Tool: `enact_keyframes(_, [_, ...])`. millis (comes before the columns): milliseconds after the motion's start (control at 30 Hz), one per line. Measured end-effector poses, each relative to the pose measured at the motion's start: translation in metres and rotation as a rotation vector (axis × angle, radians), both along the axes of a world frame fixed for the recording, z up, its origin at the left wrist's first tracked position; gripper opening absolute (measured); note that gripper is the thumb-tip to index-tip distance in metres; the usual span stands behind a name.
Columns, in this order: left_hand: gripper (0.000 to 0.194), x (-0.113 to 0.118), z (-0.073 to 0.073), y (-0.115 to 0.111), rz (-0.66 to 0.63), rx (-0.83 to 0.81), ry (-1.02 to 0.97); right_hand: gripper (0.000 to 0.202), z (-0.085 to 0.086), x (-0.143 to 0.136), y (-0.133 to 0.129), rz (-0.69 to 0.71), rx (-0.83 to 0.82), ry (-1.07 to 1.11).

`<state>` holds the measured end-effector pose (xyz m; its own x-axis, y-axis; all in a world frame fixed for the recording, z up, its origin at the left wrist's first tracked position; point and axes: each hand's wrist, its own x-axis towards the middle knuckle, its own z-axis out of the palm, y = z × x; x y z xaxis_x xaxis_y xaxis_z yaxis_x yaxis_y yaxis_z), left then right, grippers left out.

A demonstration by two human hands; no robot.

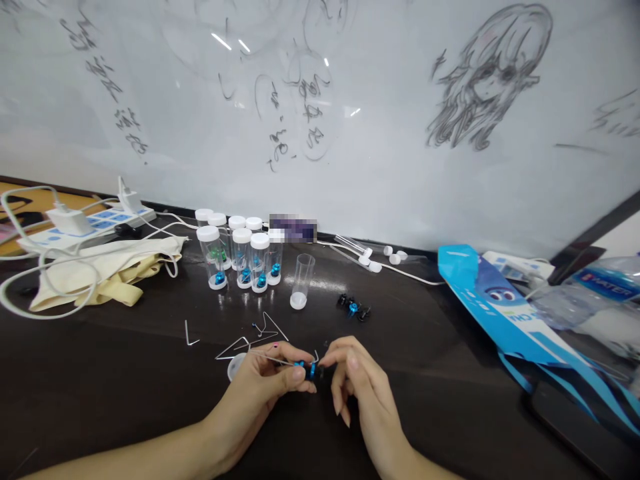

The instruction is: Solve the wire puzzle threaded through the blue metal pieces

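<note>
My left hand [273,377] pinches a small blue and black metal part [311,371] between thumb and fingers. A thin metal rod [274,359] runs from that hand to the part, and a small bent silver piece [316,356] stands up at its far side. My right hand [363,383] is loosely curled with its fingers apart; the index fingertip is at the part's black end, and whether it touches is unclear. Behind my left hand lie several bent metal wires [235,348] and a white round lid [236,365], partly covered. An L-shaped hex key [188,335] lies farther left.
Several white-capped clear tubes [259,263] with blue or green pieces stand at the back. An uncapped clear tube [303,280] stands beside them, near a blue and black part [353,307]. A cloth bag [110,270] and power strip [95,223] lie left, a blue package [493,307] right.
</note>
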<state>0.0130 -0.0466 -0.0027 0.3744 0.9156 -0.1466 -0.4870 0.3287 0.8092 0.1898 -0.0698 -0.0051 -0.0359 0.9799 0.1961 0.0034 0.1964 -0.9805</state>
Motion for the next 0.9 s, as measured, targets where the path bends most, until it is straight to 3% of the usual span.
enact_keyframes(900, [0.016, -0.0007, -0.0007, 0.0003, 0.000, -0.002, -0.009, 0.042, 0.0006, 0.0001, -0.0010, -0.002, 0.009, -0.019])
